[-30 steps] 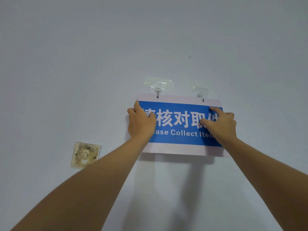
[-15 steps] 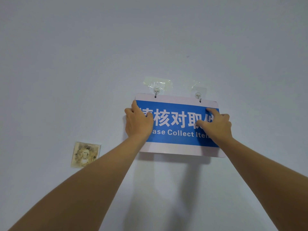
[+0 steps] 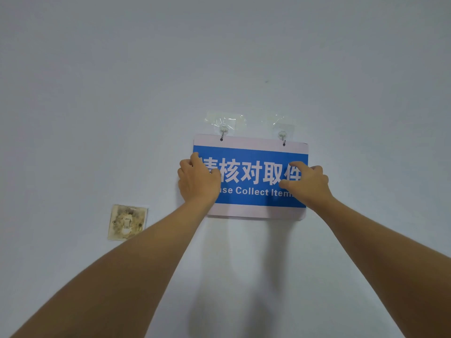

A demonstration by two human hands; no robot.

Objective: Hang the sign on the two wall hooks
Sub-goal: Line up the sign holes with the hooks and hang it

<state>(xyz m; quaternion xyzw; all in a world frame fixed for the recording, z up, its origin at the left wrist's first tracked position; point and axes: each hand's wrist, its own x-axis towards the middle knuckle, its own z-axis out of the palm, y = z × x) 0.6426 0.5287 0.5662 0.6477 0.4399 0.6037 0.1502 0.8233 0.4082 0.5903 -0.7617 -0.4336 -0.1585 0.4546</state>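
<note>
Fingers of our left hand (image 3: 199, 180) and right hand (image 3: 308, 182) stay clasped on the side edges of the blue-and-white rectangular plastic sign (image 3: 251, 178), which has barely shifted over the last second. Its top holes now sit on the two clear adhesive wall hooks (image 3: 223, 131), so we judge the hanging nearly complete.

We see a smooth, matt plastic-looking sign (image 3: 251, 176), clear plastic adhesive hooks (image 3: 223, 131) under crinkled glossy tape, a matt painted wall (image 3: 122, 93), and a stained, grimy switch plate (image 3: 127, 222).
</note>
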